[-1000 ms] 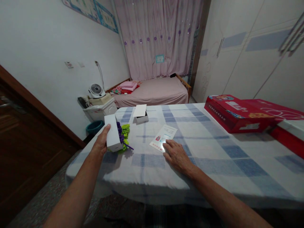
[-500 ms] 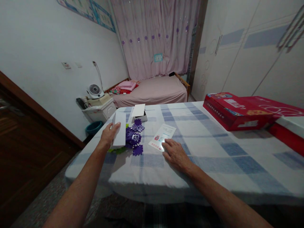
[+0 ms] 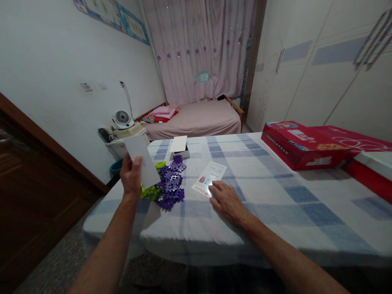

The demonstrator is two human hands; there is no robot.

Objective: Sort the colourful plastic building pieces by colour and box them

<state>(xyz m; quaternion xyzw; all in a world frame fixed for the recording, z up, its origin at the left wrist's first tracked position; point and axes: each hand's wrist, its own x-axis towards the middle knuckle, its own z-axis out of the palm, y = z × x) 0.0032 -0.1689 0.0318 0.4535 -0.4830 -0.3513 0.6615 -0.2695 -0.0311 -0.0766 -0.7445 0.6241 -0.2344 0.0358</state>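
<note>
My left hand grips a white cardboard box by its side, thumb across the broad face, tilted above the table's left part. Just right of and below it lies a heap of purple notched plastic pieces, some with window-like grids. Lime green pieces lie beside them, partly behind the box. My right hand rests flat on the cloth, fingers outstretched, fingertips at the lower edge of a printed white leaflet.
A small white box with a raised lid stands behind the heap. Large red boxes occupy the table's right side. The checked tablecloth hangs over the front edge. Beyond are a bed, a fan and a wardrobe.
My left hand has lifted the white box and turned it up to the left. More green and purple pieces show and are spread nearer. My right hand has stayed at the leaflet.
</note>
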